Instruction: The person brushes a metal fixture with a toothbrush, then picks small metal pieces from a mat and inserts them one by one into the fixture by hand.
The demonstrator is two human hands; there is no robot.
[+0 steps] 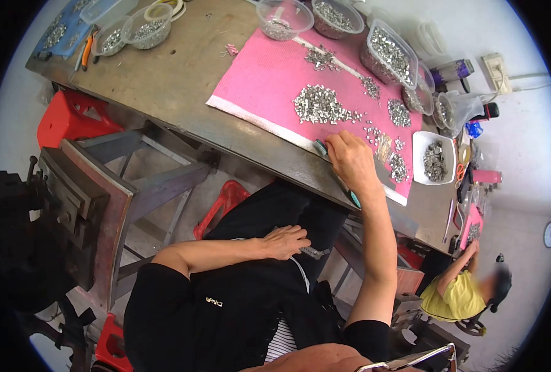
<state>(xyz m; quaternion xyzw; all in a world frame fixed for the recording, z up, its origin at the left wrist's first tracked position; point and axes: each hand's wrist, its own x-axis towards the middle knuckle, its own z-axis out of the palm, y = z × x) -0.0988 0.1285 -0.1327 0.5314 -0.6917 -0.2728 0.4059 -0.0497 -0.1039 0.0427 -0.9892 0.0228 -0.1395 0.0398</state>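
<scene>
My right hand (351, 160) is closed around a toothbrush at the front edge of the pink cloth (257, 80). The toothbrush's teal-and-dark head (320, 147) sticks out past the fingers, and its teal handle end shows below the wrist. Just beyond lies a large pile of small silvery metal pieces (317, 104), with smaller heaps to the right. My left hand (286, 242) rests low on my lap with curled fingers. By its fingertips is a grey, ridged strip (314, 253), partly hidden by the hand.
Clear plastic tubs (390, 53) of metal pieces line the cloth's back. A white dish (434, 158) of parts stands at right. Orange-handled pliers (88, 49) lie at far left. A vise (71, 211) and red stools (77, 118) stand left. A person in yellow (455, 297) sits at right.
</scene>
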